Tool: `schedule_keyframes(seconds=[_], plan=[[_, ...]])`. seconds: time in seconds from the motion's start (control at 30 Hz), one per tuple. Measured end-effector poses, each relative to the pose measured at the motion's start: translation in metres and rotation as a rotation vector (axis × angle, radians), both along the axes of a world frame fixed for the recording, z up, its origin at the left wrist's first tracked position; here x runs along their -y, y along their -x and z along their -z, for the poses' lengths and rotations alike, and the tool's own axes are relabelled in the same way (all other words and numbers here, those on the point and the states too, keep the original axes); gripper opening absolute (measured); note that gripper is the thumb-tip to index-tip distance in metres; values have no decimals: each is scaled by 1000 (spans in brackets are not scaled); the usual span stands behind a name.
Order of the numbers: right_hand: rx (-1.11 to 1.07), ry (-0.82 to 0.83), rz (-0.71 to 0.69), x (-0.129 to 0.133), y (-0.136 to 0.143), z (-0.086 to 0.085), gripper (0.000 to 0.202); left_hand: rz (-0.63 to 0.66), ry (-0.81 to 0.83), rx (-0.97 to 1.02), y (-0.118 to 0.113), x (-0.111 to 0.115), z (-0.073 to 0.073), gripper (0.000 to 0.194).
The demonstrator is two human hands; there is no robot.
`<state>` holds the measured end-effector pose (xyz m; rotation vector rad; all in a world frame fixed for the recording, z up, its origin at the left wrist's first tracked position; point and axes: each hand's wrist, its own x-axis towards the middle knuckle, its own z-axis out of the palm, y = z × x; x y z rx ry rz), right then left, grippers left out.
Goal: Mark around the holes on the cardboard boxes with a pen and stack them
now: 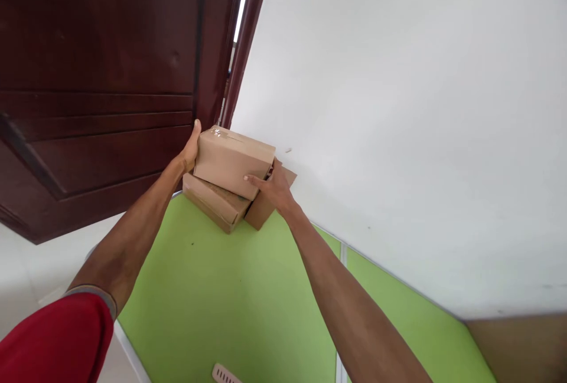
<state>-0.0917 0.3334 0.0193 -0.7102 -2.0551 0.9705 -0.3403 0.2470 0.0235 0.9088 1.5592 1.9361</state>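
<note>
"Cardboard box [230, 164]: where do you see it?"

"Near the centre of the view, a touch toward nine o'clock, tilted so that its end at three o'clock sits lower. There is clear tape at its eleven o'clock corner."

"And the grip?"

"Both hands grasp it. The left hand [191, 153] holds the end at nine o'clock, thumb pointing up; I can't tell how its other fingers lie. The right hand [275, 187] clasps the end at four o'clock, thumb across the front face."

"What's around it?"

"A second carton [212, 201] at seven o'clock, just below and partly covered by it. At five o'clock a brown cardboard piece [262, 210] stands beside that carton, partly behind the right hand."

"Farther out?"

"A dark red door [97, 70] at ten o'clock, a white wall [398, 105] at two, and a green surface [239, 294] toward six. On the green, by the bottom edge, there's part of a pale slotted object [225, 373]. A red sleeve [57, 336] fills eight o'clock."
</note>
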Motion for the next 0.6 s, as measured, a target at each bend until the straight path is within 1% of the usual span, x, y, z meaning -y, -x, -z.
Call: schedule_keyframes(seconds=[0.1, 0.17, 0.27, 0.3, 0.33, 0.37, 0.4, 0.43, 0.5, 0.6], plan=[[-37, -14, -21, 13, -6, -4, 116, 61, -17, -7, -15, 12, -9, 102], [-61, -27, -22, 28, -20, -13, 120, 94, -91, -82, -28, 32, -22, 106], [-103, -31, 40, 63, -59, -31, 122, 137, -239, -361, -57, 79, -41, 107], [-118, -24, 77, 76, -76, -35, 122, 145, -245, -470, -70, 96, -44, 110], [-126, -9, 110, 91, -95, -38, 121, 163, -243, -516, -84, 114, -46, 120], [-135, 9, 141, 106, -115, -38, 122, 193, -230, -547, -99, 131, -44, 131], [-146, 26, 174, 122, -135, -35, 122, 234, -190, -579, -114, 147, -39, 139], [-149, 46, 204, 138, -156, -30, 123, 261, -169, -617, -130, 161, -32, 141], [-135, 97, 249, 171, -197, -15, 121, 277, -162, -721, -159, 188, -11, 135], [-64, 194, 295, 220, -249, 8, 112, 307, -184, -753, -198, 221, 23, 130]])
